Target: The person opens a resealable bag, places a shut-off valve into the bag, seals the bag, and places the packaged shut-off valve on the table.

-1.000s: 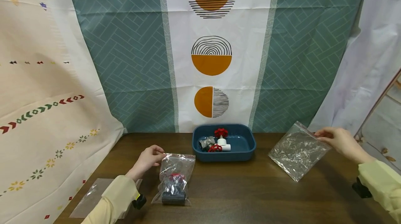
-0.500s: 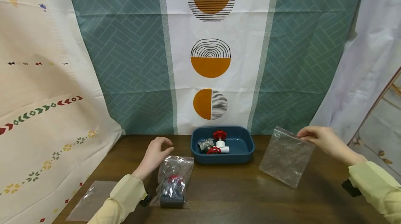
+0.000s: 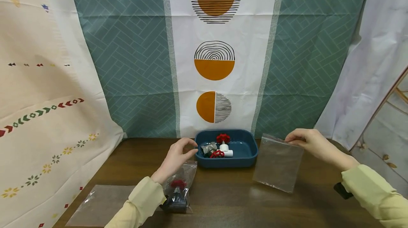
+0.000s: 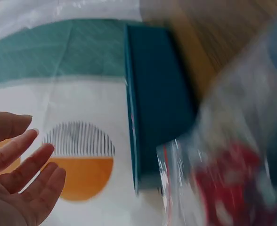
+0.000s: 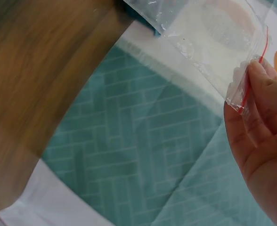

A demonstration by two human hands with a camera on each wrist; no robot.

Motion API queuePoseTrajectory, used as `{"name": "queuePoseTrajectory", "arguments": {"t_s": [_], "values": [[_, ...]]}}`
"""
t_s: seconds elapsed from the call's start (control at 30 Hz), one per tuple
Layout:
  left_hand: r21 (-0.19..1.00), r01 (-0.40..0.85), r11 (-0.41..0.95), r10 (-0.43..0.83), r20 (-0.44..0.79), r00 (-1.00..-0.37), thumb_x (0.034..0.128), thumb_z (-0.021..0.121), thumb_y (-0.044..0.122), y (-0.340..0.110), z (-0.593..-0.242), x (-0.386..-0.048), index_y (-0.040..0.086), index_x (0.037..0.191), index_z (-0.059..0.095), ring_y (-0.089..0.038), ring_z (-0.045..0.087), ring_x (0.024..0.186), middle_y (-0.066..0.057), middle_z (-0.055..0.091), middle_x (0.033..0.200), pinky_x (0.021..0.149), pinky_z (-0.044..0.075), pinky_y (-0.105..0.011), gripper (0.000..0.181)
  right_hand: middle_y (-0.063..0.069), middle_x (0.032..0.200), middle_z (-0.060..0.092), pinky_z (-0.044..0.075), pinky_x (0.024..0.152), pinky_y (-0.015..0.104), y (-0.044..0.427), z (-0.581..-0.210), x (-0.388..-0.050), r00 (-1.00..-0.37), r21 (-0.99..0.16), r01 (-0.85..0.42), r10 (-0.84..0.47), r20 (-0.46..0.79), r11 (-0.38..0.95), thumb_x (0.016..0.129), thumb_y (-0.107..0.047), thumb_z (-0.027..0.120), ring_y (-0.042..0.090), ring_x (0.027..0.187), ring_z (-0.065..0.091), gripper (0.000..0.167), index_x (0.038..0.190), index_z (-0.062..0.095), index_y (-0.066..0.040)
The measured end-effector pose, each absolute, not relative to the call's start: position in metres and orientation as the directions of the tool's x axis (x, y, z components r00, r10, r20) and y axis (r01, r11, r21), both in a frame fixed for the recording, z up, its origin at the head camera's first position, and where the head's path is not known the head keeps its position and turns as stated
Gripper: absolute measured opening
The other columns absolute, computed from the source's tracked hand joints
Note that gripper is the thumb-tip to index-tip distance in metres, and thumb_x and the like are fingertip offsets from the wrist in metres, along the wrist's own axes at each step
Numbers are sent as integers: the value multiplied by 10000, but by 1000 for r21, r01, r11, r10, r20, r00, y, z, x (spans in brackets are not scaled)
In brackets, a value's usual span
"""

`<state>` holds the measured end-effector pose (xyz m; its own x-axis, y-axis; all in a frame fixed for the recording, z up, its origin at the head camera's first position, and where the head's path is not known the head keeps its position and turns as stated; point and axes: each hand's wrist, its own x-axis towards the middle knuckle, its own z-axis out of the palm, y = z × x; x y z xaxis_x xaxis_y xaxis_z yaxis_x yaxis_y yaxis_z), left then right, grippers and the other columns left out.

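Note:
My right hand (image 3: 313,146) pinches the top corner of an empty clear zip bag (image 3: 278,166), which hangs to the right of the blue tray. In the right wrist view, thumb and fingers grip this bag (image 5: 209,42) by its red-lined zip edge. My left hand (image 3: 176,155) holds nothing, its fingers apart and loosely bent above a filled zip bag (image 3: 190,175). Inside that bag lies a dark grey valve with a red handwheel (image 3: 178,184); the left forearm partly covers it. The left wrist view is blurred and shows the left hand (image 4: 23,174) spread beside the bag.
The blue tray (image 3: 240,163) at the back holds a white tee valve (image 3: 225,151) with a red handwheel, another red handwheel (image 3: 217,154) and a grey metal fitting (image 3: 208,148). Another flat clear bag (image 3: 102,203) lies at the front left. A patterned curtain (image 3: 143,79) hangs behind the table.
My left hand has let go of the filled bag and moved right, above it. My right hand has carried the empty bag left toward the tray, and it now hangs straighter.

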<state>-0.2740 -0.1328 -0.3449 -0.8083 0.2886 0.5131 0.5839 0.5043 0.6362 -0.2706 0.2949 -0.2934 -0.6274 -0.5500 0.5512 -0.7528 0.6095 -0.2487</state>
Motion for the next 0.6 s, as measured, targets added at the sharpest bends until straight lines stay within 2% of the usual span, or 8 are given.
{"name": "queuePoseTrajectory", "arguments": {"t_s": [0.1, 0.27, 0.5, 0.6], "values": [[635, 614, 468, 344, 509, -789, 847, 650, 130, -119, -342, -270, 107, 977, 617, -129, 529, 859, 24, 578, 960, 748, 458, -323, 136, -80, 841, 636, 485, 609, 224, 285, -292, -270, -604, -239, -773, -565, 562, 588, 709, 54, 706, 74, 741, 596, 264, 892, 673, -133], [640, 664, 386, 432, 511, -744, 857, 639, 130, -99, -339, -264, 87, 1001, 601, -162, 537, 874, -4, 587, 968, 738, 473, -329, 155, -92, 847, 630, 483, 616, 225, 270, -291, -269, -587, -243, -791, -584, 561, 561, 717, 56, 702, 70, 749, 592, 271, 896, 672, -146], [682, 647, 341, 475, 469, -745, 844, 661, 186, -75, -339, -260, 113, 1043, 562, -118, 533, 902, 52, 573, 983, 770, 463, -308, 235, -89, 857, 627, 477, 640, 213, 255, -293, -269, -572, -273, -811, -608, 550, 517, 714, 85, 695, 69, 767, 587, 296, 900, 667, -144], [702, 643, 306, 496, 459, -737, 846, 657, 201, -66, -340, -260, 105, 1080, 538, -154, 537, 920, 41, 562, 1011, 779, 460, -313, 279, -82, 856, 627, 476, 646, 212, 249, -294, -267, -563, -283, -820, -616, 551, 497, 707, 103, 694, 70, 766, 585, 314, 900, 665, -143]]}}
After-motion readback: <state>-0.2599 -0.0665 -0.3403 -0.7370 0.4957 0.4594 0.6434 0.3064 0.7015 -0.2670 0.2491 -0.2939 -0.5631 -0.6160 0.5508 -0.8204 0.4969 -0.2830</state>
